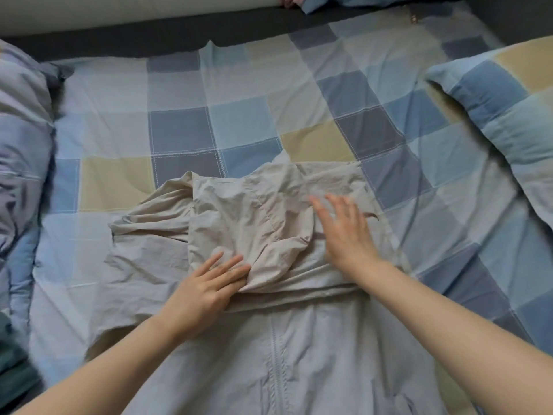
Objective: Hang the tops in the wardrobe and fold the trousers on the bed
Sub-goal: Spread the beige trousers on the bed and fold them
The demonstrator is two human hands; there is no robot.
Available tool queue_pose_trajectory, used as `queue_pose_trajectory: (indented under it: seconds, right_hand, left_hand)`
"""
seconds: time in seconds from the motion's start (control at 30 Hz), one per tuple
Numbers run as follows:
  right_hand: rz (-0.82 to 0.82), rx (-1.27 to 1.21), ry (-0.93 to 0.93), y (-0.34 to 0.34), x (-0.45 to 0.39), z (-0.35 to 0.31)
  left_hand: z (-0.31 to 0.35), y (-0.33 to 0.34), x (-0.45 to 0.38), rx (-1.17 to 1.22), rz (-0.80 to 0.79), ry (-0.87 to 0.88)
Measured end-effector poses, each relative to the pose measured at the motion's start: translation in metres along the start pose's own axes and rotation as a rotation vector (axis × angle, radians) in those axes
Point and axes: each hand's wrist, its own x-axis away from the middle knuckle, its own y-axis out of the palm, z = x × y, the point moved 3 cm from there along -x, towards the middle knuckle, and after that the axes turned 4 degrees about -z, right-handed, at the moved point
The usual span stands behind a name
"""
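the right hand (344, 232) is smeared by motion, so its fingertips cannot be told clearly, and it covers part of the beige trousers (239, 223) beneath it. the left hand (206, 283) hides a lower fold of the same cloth. both forearms run out of the bottom edge. the pillow (502, 109) is cut off at the right edge, and the bunched duvet (21, 151) at the left. a dark green thing (12, 363) at the lower left is blurred and cropped. at the top edge a scrap of blue cloth (317, 3) is mostly out of view.
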Motion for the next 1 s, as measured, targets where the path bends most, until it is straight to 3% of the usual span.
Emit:
queue_pose_trajectory:
  seconds: [0.07,0.17,0.27,0.37,0.47,0.67,0.77,0.87,1.0]
  right_hand:
    - [-0.061,0.119,-0.240,0.017,0.004,-0.028]
    - [-0.021,0.229,-0.351,0.036,0.009,-0.042]
    - [0.209,0.083,-0.295,0.022,0.013,-0.047]
    - [0.411,-0.028,-0.374,0.015,0.039,-0.059]
    - [0.263,0.095,-0.433,0.050,0.072,-0.045]
    - [-0.162,0.210,-0.277,0.066,0.107,-0.050]
    - [-0.326,0.189,-0.279,0.066,0.120,-0.053]
    - [-0.285,0.000,-0.077,0.057,0.125,-0.033]
    - [-0.059,-0.189,0.491,0.038,0.140,0.031]
  left_hand:
    - [0.003,-0.011,0.004,0.022,0.099,-0.018]
    - [0.010,-0.021,0.008,0.005,0.141,-0.073]
    - [0.013,-0.023,0.008,-0.007,0.139,-0.133]
    - [0.011,-0.013,0.013,-0.038,0.073,-0.169]
    - [0.015,0.007,0.021,-0.040,-0.093,-0.112]
    - [0.035,0.009,0.032,0.084,-0.483,-0.342]
    - [0.048,0.014,0.028,0.067,-0.661,-0.333]
    - [0.056,0.025,0.023,0.097,-0.690,-0.368]
    - [0.066,0.010,0.009,-0.005,-0.819,-0.404]
